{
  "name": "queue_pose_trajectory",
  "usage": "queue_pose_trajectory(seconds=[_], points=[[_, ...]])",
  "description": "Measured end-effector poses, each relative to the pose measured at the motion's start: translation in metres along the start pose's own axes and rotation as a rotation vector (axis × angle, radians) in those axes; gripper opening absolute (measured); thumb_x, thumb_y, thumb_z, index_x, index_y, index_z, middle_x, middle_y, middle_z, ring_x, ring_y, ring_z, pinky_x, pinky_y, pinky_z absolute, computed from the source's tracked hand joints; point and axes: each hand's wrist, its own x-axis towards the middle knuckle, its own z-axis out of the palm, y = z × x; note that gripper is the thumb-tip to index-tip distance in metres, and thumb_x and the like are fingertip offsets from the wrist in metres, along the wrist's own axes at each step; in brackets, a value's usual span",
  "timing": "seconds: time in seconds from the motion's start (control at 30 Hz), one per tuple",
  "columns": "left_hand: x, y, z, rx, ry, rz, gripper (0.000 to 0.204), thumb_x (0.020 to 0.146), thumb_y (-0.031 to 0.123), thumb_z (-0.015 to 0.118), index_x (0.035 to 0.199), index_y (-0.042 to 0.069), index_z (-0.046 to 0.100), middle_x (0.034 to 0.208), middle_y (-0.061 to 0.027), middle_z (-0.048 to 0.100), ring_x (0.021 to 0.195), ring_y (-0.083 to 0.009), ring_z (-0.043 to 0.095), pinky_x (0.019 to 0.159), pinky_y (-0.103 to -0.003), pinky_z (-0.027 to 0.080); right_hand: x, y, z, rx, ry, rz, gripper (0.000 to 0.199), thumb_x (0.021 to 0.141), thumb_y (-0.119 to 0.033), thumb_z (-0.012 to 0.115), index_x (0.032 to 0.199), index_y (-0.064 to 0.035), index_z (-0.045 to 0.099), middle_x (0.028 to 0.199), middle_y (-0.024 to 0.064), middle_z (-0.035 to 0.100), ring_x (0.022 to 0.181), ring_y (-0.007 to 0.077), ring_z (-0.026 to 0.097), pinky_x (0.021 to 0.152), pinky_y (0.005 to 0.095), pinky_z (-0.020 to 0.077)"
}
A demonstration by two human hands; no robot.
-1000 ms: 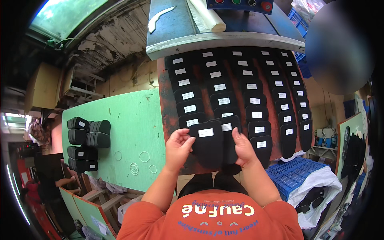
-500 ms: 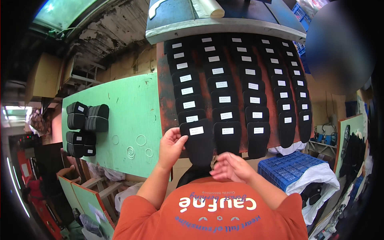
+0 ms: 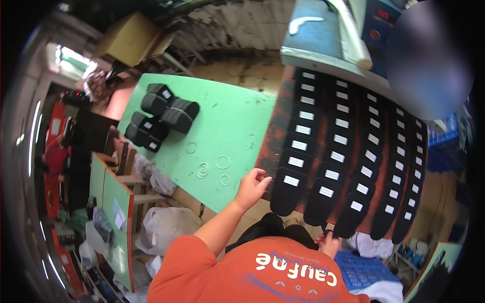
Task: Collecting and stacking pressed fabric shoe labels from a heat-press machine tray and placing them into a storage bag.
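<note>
Black insole-shaped pads with small white labels lie in overlapping columns on the dark reddish board. My left hand point(image 3: 253, 188) is beside the front pad of the left column point(image 3: 287, 194), its fingers loosely curled, thumb slightly apart, and nothing visible in them. My right hand point(image 3: 327, 244) is low, close to my body, just below the front ends of the second column point(image 3: 317, 209) and third column point(image 3: 349, 219). Its fingertips are pinched around a small dark piece; whether it is a pad's end cannot be made out.
Left of the board, a green table point(image 3: 232, 111) carries banded bundles of black pads point(image 3: 180, 115) and several pale rings point(image 3: 202, 170). A blue-topped machine point(image 3: 316, 38) stands behind the board. A blue crate point(image 3: 364, 270) is at the lower right, plastic bags point(image 3: 169, 227) at the lower left.
The view has swung right, so the board appears farther right. My left hand has let go of the left column's front pad, which now lies flat. My right hand has moved right and closed.
</note>
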Motion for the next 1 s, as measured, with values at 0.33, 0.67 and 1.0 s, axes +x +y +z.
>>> queue_pose_trajectory(seconds=[0.33,0.67,1.0], points=[[0.026,-0.016,-0.129,0.419,0.468,0.217,0.036,0.075,0.015,0.068,0.103,-0.002,0.055,0.093,-0.0143,0.057,0.069,-0.0194,0.057,0.068,-0.032,0.048,0.095,-0.045,0.05,0.246,-0.004,-0.179,0.014,0.092,-0.021,0.051,0.099,-0.009,0.051,0.077,0.0007,0.055,0.065,0.0104,0.051,0.057,0.0253,0.0421],[0.188,0.038,-0.353,0.979,0.934,-0.078,0.083,0.062,0.033,0.077,0.129,0.007,0.036,0.127,-0.0186,0.039,0.119,-0.0368,0.034,0.101,-0.041,0.031,0.269,-0.124,0.121,0.311,0.107,-0.09,0.016,0.09,-0.024,0.055,0.09,-0.0092,0.052,0.072,-0.0002,0.051,0.062,0.0115,0.049,0.056,0.027,0.042],[0.261,0.051,-0.465,1.049,0.444,-0.44,0.126,0.047,0.049,0.08,0.144,0.018,0.006,0.144,-0.0231,0.019,0.136,-0.0344,0.011,0.108,-0.049,0.012,0.389,-0.171,0.138,0.268,-0.138,-0.179,0.025,0.091,-0.031,0.053,0.097,-0.0073,0.057,0.072,0.0003,0.054,0.063,0.0103,0.047,0.059,0.0261,0.04]])
